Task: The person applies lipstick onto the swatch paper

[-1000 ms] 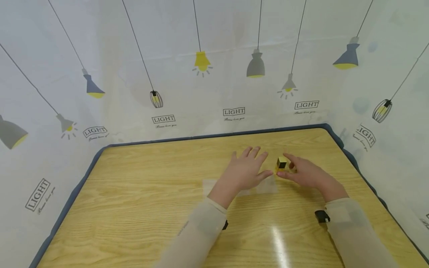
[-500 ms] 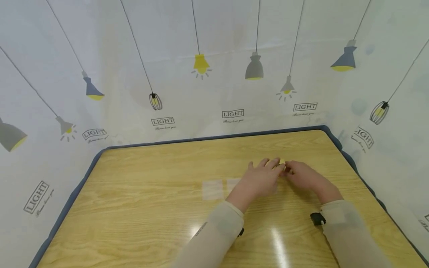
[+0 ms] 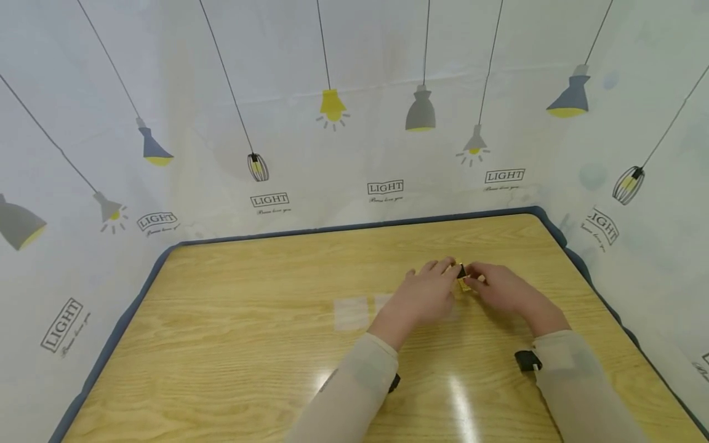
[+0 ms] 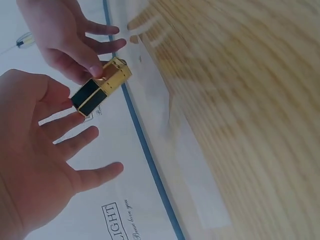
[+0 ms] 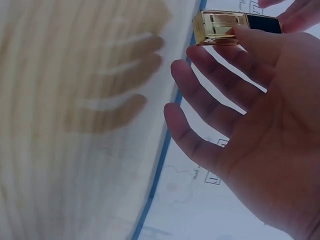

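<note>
A small square-sided gold-and-black case (image 3: 464, 284), about finger length, is held between both hands over the table's right half. Its kind is not plain. My right hand (image 3: 503, 289) pinches the gold part between thumb and index finger; its other fingers spread loosely in the right wrist view. At the black end (image 4: 90, 98), the thumb and index fingertip of my left hand (image 3: 423, 298) pinch the tip, mostly hidden behind the case. The left hand's remaining fingers fan out in the left wrist view. In the right wrist view the gold part (image 5: 220, 26) lies nearly level and looks shiny.
A wood-grain table (image 3: 232, 357) with a blue edge (image 3: 316, 231) fills the lower view. Pale translucent patches (image 3: 351, 314) lie on it, partly under the left arm. White walls with printed lamps (image 3: 421, 111) rise behind. A dark wrist device (image 3: 528, 361) sits at the right sleeve.
My left hand, spread and apart from the case a second ago, has moved right and now pinches its black end. The case has been turned and tilted; the right hand has kept its hold.
</note>
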`<act>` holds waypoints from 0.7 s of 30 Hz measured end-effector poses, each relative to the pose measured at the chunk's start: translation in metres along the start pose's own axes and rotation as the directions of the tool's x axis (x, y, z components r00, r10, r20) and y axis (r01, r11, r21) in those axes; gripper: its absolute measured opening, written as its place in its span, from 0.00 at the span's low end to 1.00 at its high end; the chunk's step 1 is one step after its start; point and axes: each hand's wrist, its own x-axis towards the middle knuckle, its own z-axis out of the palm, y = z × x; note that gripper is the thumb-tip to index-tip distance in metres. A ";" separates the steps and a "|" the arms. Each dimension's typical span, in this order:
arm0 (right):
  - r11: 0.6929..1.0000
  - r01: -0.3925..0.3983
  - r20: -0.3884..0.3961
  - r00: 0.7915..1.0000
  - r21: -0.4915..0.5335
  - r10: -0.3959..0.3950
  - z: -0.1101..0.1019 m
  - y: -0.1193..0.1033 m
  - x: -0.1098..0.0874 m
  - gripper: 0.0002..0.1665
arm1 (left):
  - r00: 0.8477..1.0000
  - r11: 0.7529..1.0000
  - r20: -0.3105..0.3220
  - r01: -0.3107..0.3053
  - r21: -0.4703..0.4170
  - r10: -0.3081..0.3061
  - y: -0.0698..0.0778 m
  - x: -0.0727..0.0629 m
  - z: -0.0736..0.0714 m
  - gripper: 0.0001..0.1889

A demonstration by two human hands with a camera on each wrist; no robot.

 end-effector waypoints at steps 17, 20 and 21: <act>0.979 0.123 -0.120 0.987 0.162 -0.104 -0.003 -0.077 -0.019 0.17 | 0.887 0.594 -0.369 -0.144 -0.792 -0.278 -0.038 -0.031 -0.006 0.17; 0.971 0.162 -0.136 0.981 0.177 -0.139 0.002 -0.093 -0.023 0.20 | 0.888 0.600 -0.387 -0.173 -0.781 -0.248 -0.047 -0.047 -0.009 0.19; 0.968 0.171 -0.139 0.979 0.181 -0.147 0.004 -0.099 -0.025 0.20 | 0.890 0.611 -0.393 -0.182 -0.770 -0.230 -0.050 -0.053 -0.010 0.19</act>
